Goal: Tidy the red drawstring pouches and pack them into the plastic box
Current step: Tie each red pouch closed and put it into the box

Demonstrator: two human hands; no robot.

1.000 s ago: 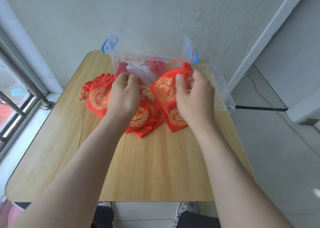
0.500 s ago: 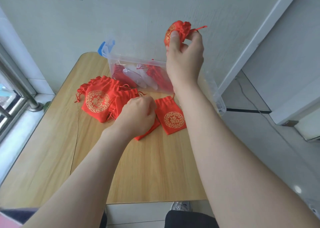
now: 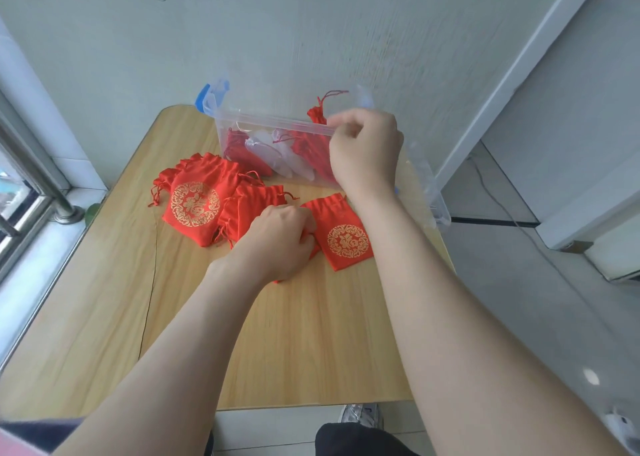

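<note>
Head view: right hand (image 3: 363,150), fingers curled, grip unclear, puts pouch (image 3: 317,114) into plastic box (image 3: 263,121); left hand (image 3: 280,244) clutches next pouch (image 3: 252,213) for lifting.

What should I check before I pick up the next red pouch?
1. Box open: ok, no lid on top.
2. Rim pouch fully inside: not ok, its top and strings poke above the rim.
3. Right hand free: cannot tell, its fingers curl right beside the rim pouch.
4. Left hand has the next one: ok, it grips the middle pouch on the table.
5. More left to pack: ok, a big pouch and a small pouch lie flat nearby.
6. Room in the box: cannot tell, the right hand hides part of it.
</note>
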